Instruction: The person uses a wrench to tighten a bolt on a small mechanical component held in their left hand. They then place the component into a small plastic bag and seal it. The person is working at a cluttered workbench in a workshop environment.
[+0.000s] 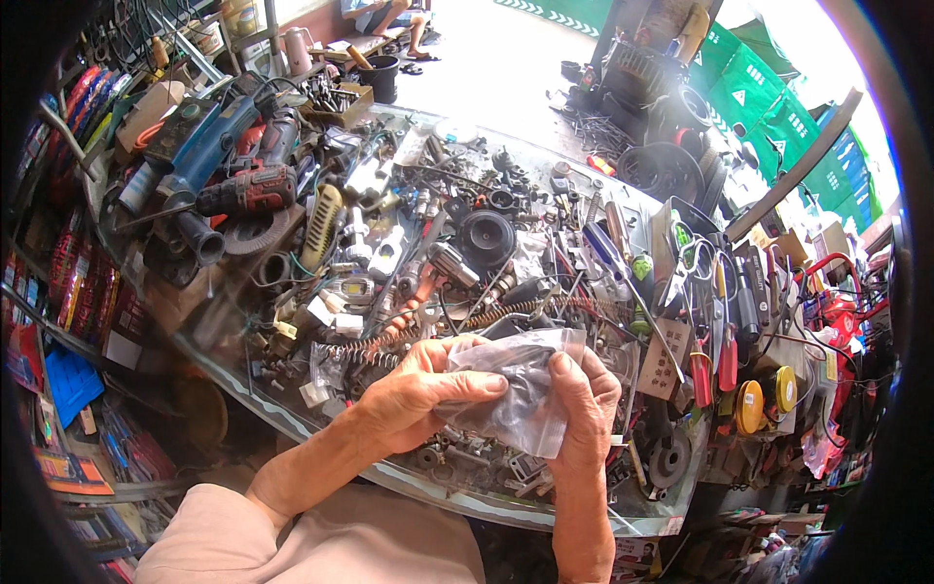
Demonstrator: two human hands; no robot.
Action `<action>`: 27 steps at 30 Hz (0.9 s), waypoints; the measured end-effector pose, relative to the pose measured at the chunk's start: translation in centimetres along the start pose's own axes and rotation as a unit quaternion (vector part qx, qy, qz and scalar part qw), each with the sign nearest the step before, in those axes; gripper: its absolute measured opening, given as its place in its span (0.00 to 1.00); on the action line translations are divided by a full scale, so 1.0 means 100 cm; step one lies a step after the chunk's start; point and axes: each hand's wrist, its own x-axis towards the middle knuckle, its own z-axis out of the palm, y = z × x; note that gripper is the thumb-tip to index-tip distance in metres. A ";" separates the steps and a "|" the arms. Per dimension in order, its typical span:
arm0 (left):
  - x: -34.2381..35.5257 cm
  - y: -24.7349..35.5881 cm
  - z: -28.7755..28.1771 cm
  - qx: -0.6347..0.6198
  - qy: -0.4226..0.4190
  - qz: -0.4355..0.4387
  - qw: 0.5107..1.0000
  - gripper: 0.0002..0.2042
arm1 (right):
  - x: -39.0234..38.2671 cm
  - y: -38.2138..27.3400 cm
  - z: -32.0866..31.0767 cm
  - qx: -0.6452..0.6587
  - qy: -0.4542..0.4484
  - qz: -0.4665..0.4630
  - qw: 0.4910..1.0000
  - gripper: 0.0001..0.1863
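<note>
A clear plastic zip bag (pixel 520 414) with dark small pieces inside is held up over the near edge of a cluttered bench. My left hand (pixel 413 389) grips its left side, thumb lying across the front. On the right side, my right hand (pixel 589 404) pinches the bag near its upper corner, thumb in front and fingers behind. What exactly the dark pieces are, I cannot make out through the plastic. Just beyond the bag lie a coiled spring (pixel 370 352) and a round black disc-shaped part (pixel 485 239) among loose hardware.
Loose metal parts cover the glass-topped bench (pixel 428 492). A red and black drill (pixel 248 190) and a blue power tool (pixel 209 146) lie at the left. Scissors (pixel 696 273) and red-handled tools (pixel 728 360) stand at the right. Another person (pixel 389 19) sits far off.
</note>
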 end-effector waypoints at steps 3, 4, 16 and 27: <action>0.001 0.000 0.001 -0.026 0.004 -0.003 1.000 0.15 | -0.001 -0.004 -0.002 0.010 -0.050 -0.009 0.999 0.19; 0.000 0.001 0.000 -0.030 0.009 0.005 1.000 0.15 | 0.000 -0.004 -0.001 -0.006 -0.069 -0.016 0.997 0.21; 0.005 0.006 0.008 0.024 0.005 0.100 0.995 0.19 | -0.001 0.005 0.007 -0.144 0.034 -0.204 0.968 0.23; 0.028 -0.003 0.022 -0.056 -0.031 0.060 0.996 0.15 | 0.000 -0.010 -0.002 -0.075 0.046 -0.189 0.978 0.18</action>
